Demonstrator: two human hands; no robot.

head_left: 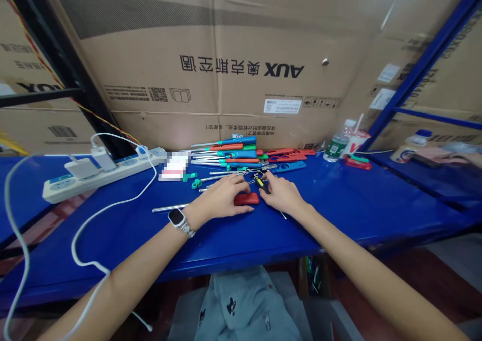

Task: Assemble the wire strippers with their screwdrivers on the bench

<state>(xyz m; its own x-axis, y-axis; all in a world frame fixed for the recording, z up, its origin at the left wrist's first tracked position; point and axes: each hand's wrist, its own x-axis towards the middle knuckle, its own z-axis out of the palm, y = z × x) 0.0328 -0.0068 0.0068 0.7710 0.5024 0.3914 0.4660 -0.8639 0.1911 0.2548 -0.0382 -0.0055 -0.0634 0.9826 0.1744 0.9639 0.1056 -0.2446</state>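
Note:
My left hand (226,196), with a watch on its wrist, lies over a lighter-like tool with a red handle (247,199); its metal tube (165,209) reaches out to the left on the blue table (324,215). My right hand (282,193) has its fingers closed round a small black and yellow screwdriver (259,183). Just beyond both hands is a pile of similar tools with blue, orange and red handles (239,154). Small green plastic parts (196,184) lie left of the pile.
A white power strip (109,174) with chargers and a loose white cable (77,235) occupies the left. Back right are a bottle (336,145), a cup (353,144) and a red part (357,164). Cardboard (226,34) stands behind. A person's hand (469,152) shows far right.

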